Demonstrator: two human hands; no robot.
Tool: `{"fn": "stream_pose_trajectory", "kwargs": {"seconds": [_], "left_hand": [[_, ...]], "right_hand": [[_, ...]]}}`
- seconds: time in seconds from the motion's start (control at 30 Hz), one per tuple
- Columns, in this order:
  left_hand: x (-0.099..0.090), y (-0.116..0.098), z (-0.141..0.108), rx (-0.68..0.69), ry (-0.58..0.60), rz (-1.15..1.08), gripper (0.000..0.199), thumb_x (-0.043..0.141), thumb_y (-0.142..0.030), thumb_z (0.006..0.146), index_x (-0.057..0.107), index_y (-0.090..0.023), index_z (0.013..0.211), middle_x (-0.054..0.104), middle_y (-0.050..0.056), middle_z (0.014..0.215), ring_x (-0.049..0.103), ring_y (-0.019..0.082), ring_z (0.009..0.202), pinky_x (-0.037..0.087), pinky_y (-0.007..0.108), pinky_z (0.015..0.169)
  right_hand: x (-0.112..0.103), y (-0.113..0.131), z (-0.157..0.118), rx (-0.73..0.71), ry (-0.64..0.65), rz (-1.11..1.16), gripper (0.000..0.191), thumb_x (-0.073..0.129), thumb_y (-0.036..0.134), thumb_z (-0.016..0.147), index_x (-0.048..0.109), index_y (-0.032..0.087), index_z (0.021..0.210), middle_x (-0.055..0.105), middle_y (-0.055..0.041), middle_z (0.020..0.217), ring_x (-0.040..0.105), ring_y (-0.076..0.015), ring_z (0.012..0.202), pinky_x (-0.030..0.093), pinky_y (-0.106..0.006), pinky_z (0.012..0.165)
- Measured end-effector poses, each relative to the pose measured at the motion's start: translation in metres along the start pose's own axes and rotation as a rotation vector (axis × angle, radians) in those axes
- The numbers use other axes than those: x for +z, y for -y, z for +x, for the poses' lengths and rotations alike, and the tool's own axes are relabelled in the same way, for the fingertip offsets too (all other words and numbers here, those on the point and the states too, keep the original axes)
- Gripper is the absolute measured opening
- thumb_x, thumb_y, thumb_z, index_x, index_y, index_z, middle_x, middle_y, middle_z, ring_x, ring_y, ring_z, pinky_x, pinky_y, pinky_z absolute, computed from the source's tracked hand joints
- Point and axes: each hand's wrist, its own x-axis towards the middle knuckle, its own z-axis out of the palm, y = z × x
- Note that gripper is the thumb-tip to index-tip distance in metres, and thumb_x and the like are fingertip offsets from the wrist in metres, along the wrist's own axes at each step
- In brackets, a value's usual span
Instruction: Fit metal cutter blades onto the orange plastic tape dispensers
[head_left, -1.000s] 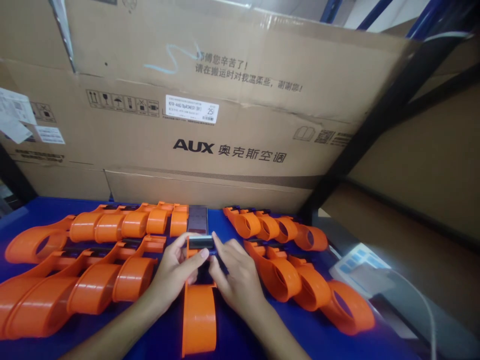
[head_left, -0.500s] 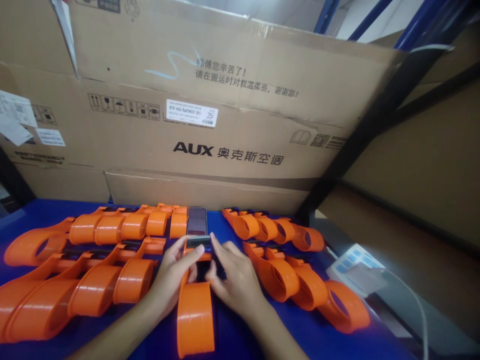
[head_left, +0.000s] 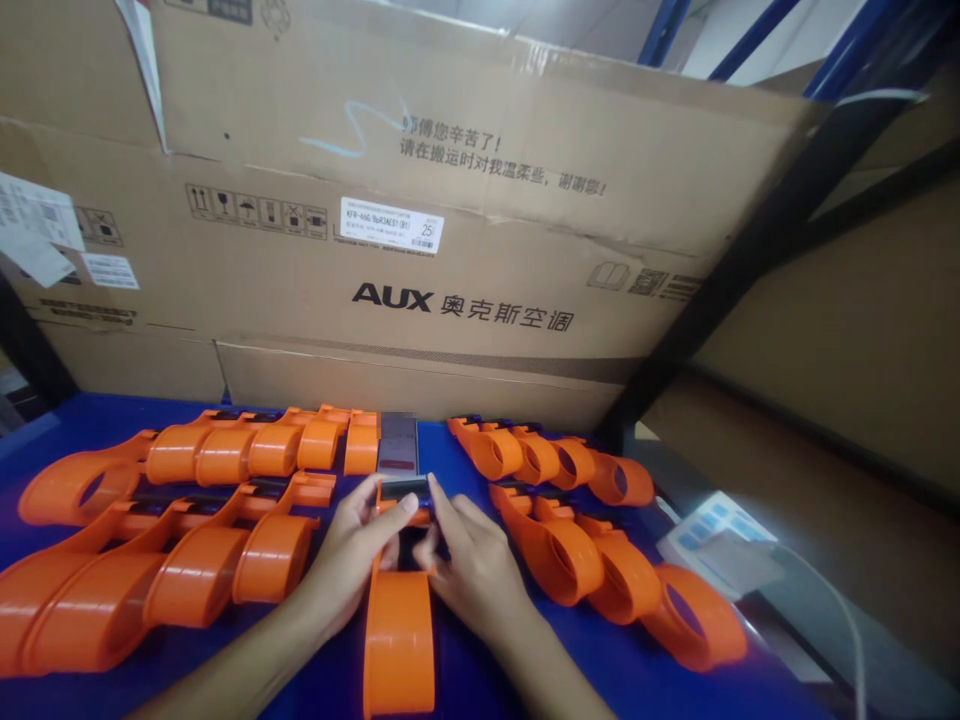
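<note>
An orange plastic part with a round loop [head_left: 400, 640] lies between my hands, its loop toward me and a dark bar [head_left: 403, 488] across its far end. My left hand [head_left: 358, 540] is closed on the far end, thumb on top by the dark bar. From the other side my right hand [head_left: 472, 560] grips it, its index finger along the bar's right end and the thumb lower down. The palms hide part of the middle. Just beyond the bar lies a phone [head_left: 398, 447].
Rows of similar orange parts with dark bars stand on the blue tabletop [head_left: 469, 690], on the left [head_left: 199, 575] and right [head_left: 619, 585]. A large cardboard box [head_left: 480, 190] rises behind. At the right, a white device [head_left: 716, 535] has a cable [head_left: 844, 600].
The whole view has shifted slightly. Both hands keep hold of the orange part, and their grip looks nearly the same.
</note>
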Motion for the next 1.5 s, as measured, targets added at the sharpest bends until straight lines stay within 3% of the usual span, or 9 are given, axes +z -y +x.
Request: {"fn": "stream_pose_trajectory", "kwargs": {"seconds": [0.17, 0.37, 0.7, 0.9, 0.97, 1.1, 1.23, 1.37, 1.5], "left_hand": [[-0.001, 0.000, 0.000, 0.006, 0.002, 0.005, 0.033, 0.079, -0.043, 0.085, 0.064, -0.018, 0.101, 0.047, -0.010, 0.053, 0.035, 0.004, 0.041, 0.028, 0.017, 0.043], [-0.001, -0.003, -0.003, 0.032, 0.018, 0.036, 0.033, 0.082, -0.038, 0.081, 0.065, -0.019, 0.103, 0.060, -0.006, 0.066, 0.035, 0.001, 0.039, 0.027, 0.016, 0.040], [-0.003, -0.010, -0.001, 0.081, -0.010, 0.017, 0.035, 0.084, -0.038, 0.079, 0.066, -0.020, 0.102, 0.055, -0.008, 0.055, 0.042, 0.006, 0.041, 0.033, 0.018, 0.042], [-0.005, -0.015, -0.002, 0.093, -0.034, 0.043, 0.033, 0.082, -0.040, 0.082, 0.065, -0.019, 0.101, 0.053, -0.008, 0.050, 0.045, 0.009, 0.044, 0.036, 0.020, 0.045], [-0.005, -0.015, -0.002, 0.082, -0.039, 0.040, 0.035, 0.082, -0.039, 0.082, 0.064, -0.019, 0.103, 0.053, -0.008, 0.051, 0.045, 0.009, 0.045, 0.037, 0.020, 0.046], [-0.006, -0.013, -0.001, 0.068, -0.032, 0.025, 0.034, 0.082, -0.039, 0.081, 0.063, -0.020, 0.102, 0.052, -0.008, 0.051, 0.043, 0.010, 0.046, 0.036, 0.021, 0.047], [-0.005, -0.013, -0.001, 0.076, -0.046, 0.045, 0.036, 0.083, -0.039, 0.080, 0.065, -0.019, 0.105, 0.053, -0.008, 0.052, 0.044, 0.010, 0.046, 0.037, 0.021, 0.047], [-0.005, -0.013, -0.001, 0.066, -0.056, 0.023, 0.040, 0.085, -0.040, 0.077, 0.067, -0.019, 0.105, 0.055, -0.007, 0.052, 0.045, 0.010, 0.045, 0.037, 0.021, 0.047], [-0.006, -0.011, 0.002, 0.068, -0.051, 0.041, 0.036, 0.085, -0.039, 0.077, 0.068, -0.019, 0.101, 0.069, -0.001, 0.067, 0.045, 0.008, 0.045, 0.036, 0.021, 0.047]], "right_hand": [[0.001, -0.003, 0.001, -0.014, -0.002, 0.006, 0.072, 0.047, 0.004, 0.092, 0.027, 0.008, 0.161, 0.065, -0.0056, 0.076, 0.061, -0.0218, 0.068, 0.057, -0.032, 0.060], [-0.006, -0.006, 0.001, 0.024, -0.067, 0.095, 0.051, 0.050, 0.006, 0.094, 0.055, 0.013, 0.143, 0.065, -0.0058, 0.078, 0.061, -0.0197, 0.065, 0.057, -0.031, 0.061], [-0.016, -0.002, 0.012, 0.154, 0.029, 0.273, 0.041, 0.049, 0.016, 0.100, 0.061, 0.018, 0.139, 0.072, -0.0090, 0.088, 0.066, -0.0229, 0.078, 0.059, -0.036, 0.070], [-0.023, -0.011, 0.018, 0.518, -0.100, 0.285, 0.022, 0.051, 0.029, 0.103, 0.071, 0.019, 0.104, 0.074, -0.0063, 0.085, 0.067, -0.0202, 0.072, 0.055, -0.031, 0.068], [-0.023, -0.015, 0.019, 0.586, -0.072, 0.255, 0.022, 0.053, 0.032, 0.102, 0.070, 0.020, 0.093, 0.071, -0.0049, 0.080, 0.065, -0.0199, 0.070, 0.052, -0.030, 0.065], [-0.018, -0.021, 0.017, 0.560, 0.086, 0.196, 0.020, 0.057, 0.027, 0.096, 0.067, 0.020, 0.080, 0.069, -0.0050, 0.080, 0.065, -0.0213, 0.076, 0.051, -0.030, 0.070], [-0.014, -0.022, 0.012, 0.593, 0.199, 0.233, 0.015, 0.057, 0.024, 0.093, 0.072, 0.020, 0.092, 0.072, -0.0050, 0.084, 0.068, -0.0216, 0.079, 0.053, -0.031, 0.073], [-0.012, -0.021, 0.009, 0.647, 0.207, 0.251, 0.028, 0.060, 0.026, 0.092, 0.069, 0.019, 0.118, 0.075, -0.0045, 0.085, 0.072, -0.0229, 0.079, 0.054, -0.033, 0.073], [-0.012, -0.020, 0.009, 0.626, 0.240, 0.288, 0.021, 0.060, 0.027, 0.094, 0.070, 0.020, 0.111, 0.077, -0.0039, 0.083, 0.074, -0.0234, 0.079, 0.055, -0.035, 0.076]]}}
